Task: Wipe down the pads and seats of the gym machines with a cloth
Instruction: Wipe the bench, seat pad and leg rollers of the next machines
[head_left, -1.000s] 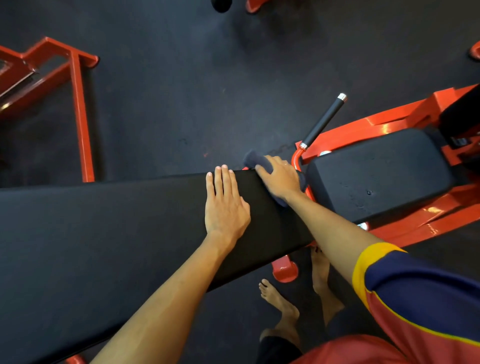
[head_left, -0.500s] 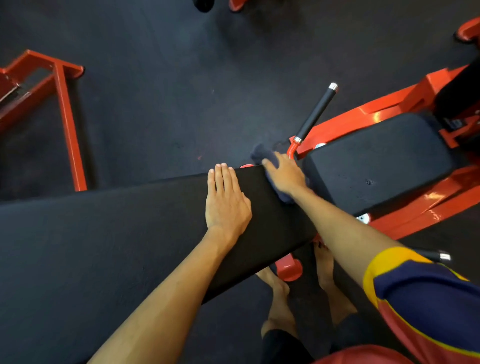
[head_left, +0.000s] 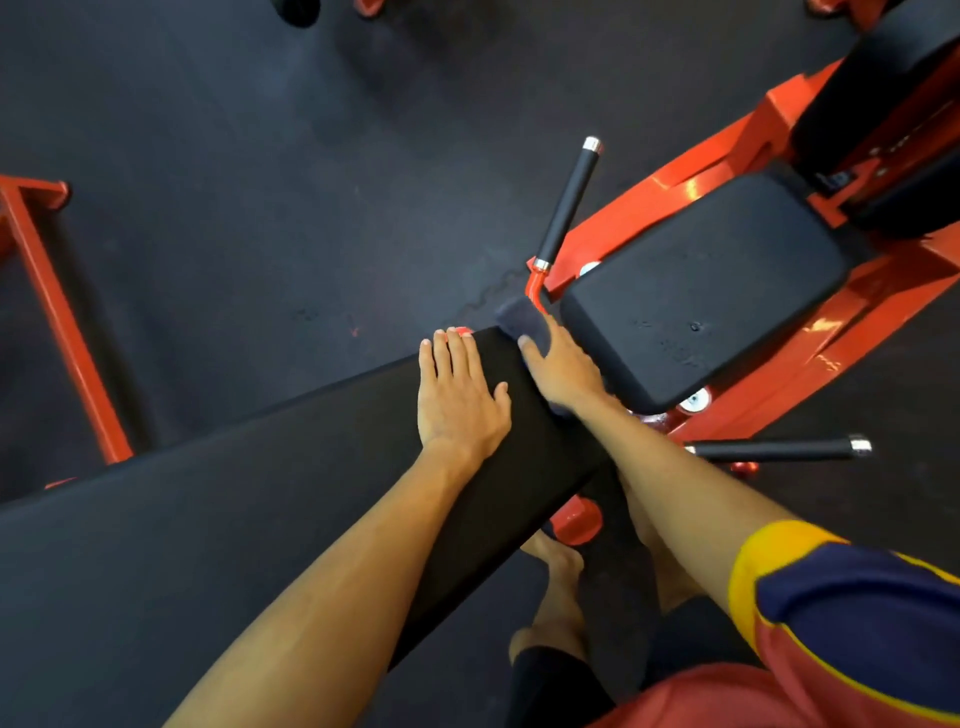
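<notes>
The long black pad (head_left: 208, 519) runs from the lower left up to its far end near the middle. The left hand (head_left: 460, 402) lies flat on it just short of that end, fingers straight and close together, holding nothing. The right hand (head_left: 563, 374) is at the pad's far right corner, fingers laid over a dark blue cloth (head_left: 522, 319) and pressing it against the corner. The cloth sticks out beyond the fingertips, touching the pad's end.

Just beside that corner sits the black seat (head_left: 701, 296) on a red frame (head_left: 727, 156). One black handle (head_left: 569, 200) rises from the frame behind the cloth, and another (head_left: 779, 449) lies level near the right forearm. A red stand (head_left: 57, 332) is well apart at the left edge of the dark floor (head_left: 260, 156). Bare feet (head_left: 558, 582) show below the pad's near edge.
</notes>
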